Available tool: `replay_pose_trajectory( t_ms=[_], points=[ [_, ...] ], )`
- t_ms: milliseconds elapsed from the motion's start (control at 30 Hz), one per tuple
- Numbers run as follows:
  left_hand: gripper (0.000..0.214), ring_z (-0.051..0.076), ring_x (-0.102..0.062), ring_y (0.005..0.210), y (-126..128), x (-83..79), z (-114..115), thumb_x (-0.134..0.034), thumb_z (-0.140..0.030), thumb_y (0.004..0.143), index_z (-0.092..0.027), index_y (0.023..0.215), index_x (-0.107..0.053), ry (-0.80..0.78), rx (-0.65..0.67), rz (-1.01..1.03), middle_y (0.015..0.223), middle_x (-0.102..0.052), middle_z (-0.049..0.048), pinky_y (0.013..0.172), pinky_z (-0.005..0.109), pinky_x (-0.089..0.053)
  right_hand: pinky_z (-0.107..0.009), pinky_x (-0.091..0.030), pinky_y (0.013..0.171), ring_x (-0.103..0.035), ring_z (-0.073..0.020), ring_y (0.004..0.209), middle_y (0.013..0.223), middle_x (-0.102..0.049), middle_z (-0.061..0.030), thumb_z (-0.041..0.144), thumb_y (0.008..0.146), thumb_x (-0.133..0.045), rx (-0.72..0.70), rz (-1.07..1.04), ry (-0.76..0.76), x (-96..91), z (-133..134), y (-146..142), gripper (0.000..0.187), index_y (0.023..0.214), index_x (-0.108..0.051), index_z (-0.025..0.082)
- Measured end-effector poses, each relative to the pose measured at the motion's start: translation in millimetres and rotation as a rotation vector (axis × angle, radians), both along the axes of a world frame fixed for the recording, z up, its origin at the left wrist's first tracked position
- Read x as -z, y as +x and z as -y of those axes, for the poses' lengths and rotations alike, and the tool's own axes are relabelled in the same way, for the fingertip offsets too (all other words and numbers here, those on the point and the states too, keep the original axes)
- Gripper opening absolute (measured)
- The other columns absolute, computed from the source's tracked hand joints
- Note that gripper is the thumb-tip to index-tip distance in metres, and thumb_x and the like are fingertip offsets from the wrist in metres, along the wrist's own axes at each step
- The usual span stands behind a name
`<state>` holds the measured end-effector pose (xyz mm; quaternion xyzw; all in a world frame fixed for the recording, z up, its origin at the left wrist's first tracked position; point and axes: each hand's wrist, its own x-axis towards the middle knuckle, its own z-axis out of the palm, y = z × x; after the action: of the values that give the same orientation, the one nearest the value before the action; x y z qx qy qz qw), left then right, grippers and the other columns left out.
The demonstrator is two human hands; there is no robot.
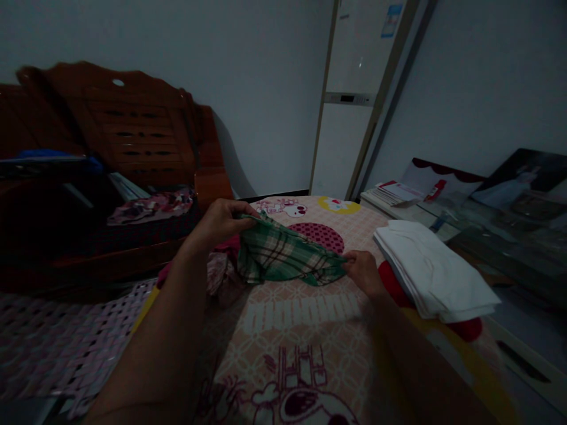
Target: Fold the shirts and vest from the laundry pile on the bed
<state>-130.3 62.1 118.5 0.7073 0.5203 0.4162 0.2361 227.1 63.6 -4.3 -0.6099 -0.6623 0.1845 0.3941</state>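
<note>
A green plaid cloth (283, 257) is stretched between my two hands above a pink patterned blanket (301, 319). My left hand (219, 221) pinches its upper left corner, raised a little off the surface. My right hand (364, 273) grips the cloth's lower right end, low and close to the blanket. A crumpled pink and red garment (221, 268) lies just under the cloth, beside my left forearm.
A stack of folded white cloths (432, 268) lies on the blanket at right. A dark wooden bench (133, 136) with floral fabric (150, 208) stands at left. A tall white unit (349, 100) stands against the wall. A cluttered low table (487, 224) is at far right.
</note>
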Motion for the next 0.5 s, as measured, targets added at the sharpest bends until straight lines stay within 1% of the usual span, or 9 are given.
replay_pose_trajectory(
  t_ms=[67, 133, 200, 267, 300, 367, 433, 500],
  points=[
    [0.026, 0.014, -0.06, 0.063, -1, 1.2, -1, -0.068, -0.036, 0.065, -0.016, 0.081, -0.075, -0.011, 0.043, -0.079, 0.07, -0.069, 0.001, 0.059, 0.022, -0.046, -0.026, -0.043, 0.05, -0.061, -0.0182, 0.054, 0.056, -0.065, -0.0021, 0.019, 0.061, -0.062, 0.025, -0.088, -0.076, 3.5, -2, 2, 0.006, 0.064, -0.067, 0.021],
    [0.026, 0.015, -0.06, 0.062, -5, 5.1, -5, -0.069, -0.035, 0.063, -0.018, 0.082, -0.075, -0.035, 0.076, -0.204, 0.069, -0.069, 0.0, 0.058, 0.022, -0.045, -0.024, -0.038, 0.041, -0.058, -0.0166, 0.046, 0.052, -0.061, -0.0005, 0.022, 0.062, -0.062, 0.059, -0.232, -0.131, 3.2, -2, 4, 0.003, 0.064, -0.062, 0.021],
    [0.019, 0.015, -0.059, 0.061, -8, 10.7, -10, -0.07, -0.03, 0.059, -0.021, 0.075, -0.074, -0.028, 0.033, -0.323, 0.065, -0.067, -0.0011, 0.055, 0.021, -0.042, -0.023, -0.036, 0.035, -0.056, -0.016, 0.041, 0.054, -0.061, 0.0003, 0.027, 0.063, -0.063, 0.065, -0.434, -0.17, -2.6, -3, 4, 0.011, 0.072, -0.058, 0.02],
    [0.013, 0.015, -0.058, 0.058, -9, 15.0, -15, -0.07, -0.027, 0.057, -0.021, 0.068, -0.07, 0.003, -0.057, -0.343, 0.06, -0.065, -0.0015, 0.053, 0.021, -0.04, -0.024, -0.037, 0.034, -0.058, -0.017, 0.041, 0.057, -0.062, 0.0008, 0.032, 0.065, -0.064, 0.046, -0.646, -0.157, -14.9, -2, 5, 0.021, 0.08, -0.054, 0.021],
    [0.011, 0.015, -0.058, 0.057, -8, 15.4, -15, -0.069, -0.028, 0.059, -0.02, 0.068, -0.069, 0.016, -0.088, -0.298, 0.058, -0.063, -0.0015, 0.052, 0.021, -0.04, -0.024, -0.04, 0.034, -0.06, -0.0179, 0.042, 0.058, -0.062, 0.0014, 0.033, 0.065, -0.065, 0.034, -0.732, -0.122, -23.4, 0, 6, 0.025, 0.084, -0.052, 0.021],
    [0.014, 0.014, -0.057, 0.053, -2, 10.9, -10, -0.065, -0.032, 0.068, -0.02, 0.076, -0.066, 0.038, -0.101, -0.105, 0.056, -0.06, -0.0021, 0.051, 0.021, -0.041, -0.026, -0.046, 0.038, -0.064, -0.0195, 0.046, 0.059, -0.061, 0.0029, 0.032, 0.067, -0.065, 0.015, -0.837, 0.017, -44.1, 4, 8, 0.03, 0.091, -0.05, 0.022],
    [0.018, 0.013, -0.057, 0.052, 8, -0.5, 2, -0.061, -0.036, 0.076, -0.02, 0.086, -0.06, 0.095, -0.07, 0.15, 0.059, -0.058, -0.0027, 0.052, 0.023, -0.045, -0.027, -0.05, 0.043, -0.066, -0.0193, 0.05, 0.061, -0.06, 0.0041, 0.03, 0.07, -0.063, 0.008, -0.852, 0.225, -67.4, 12, 11, 0.029, 0.095, -0.049, 0.022],
    [0.021, 0.013, -0.059, 0.056, 19, -15.5, 17, -0.061, -0.037, 0.08, -0.02, 0.091, -0.055, 0.223, -0.038, 0.356, 0.068, -0.06, -0.0024, 0.056, 0.024, -0.05, -0.03, -0.055, 0.053, -0.066, -0.0178, 0.056, 0.066, -0.06, 0.0038, 0.026, 0.074, -0.062, 0.048, -0.791, 0.495, -89.3, 23, 17, 0.024, 0.095, -0.051, 0.022]
  ],
)
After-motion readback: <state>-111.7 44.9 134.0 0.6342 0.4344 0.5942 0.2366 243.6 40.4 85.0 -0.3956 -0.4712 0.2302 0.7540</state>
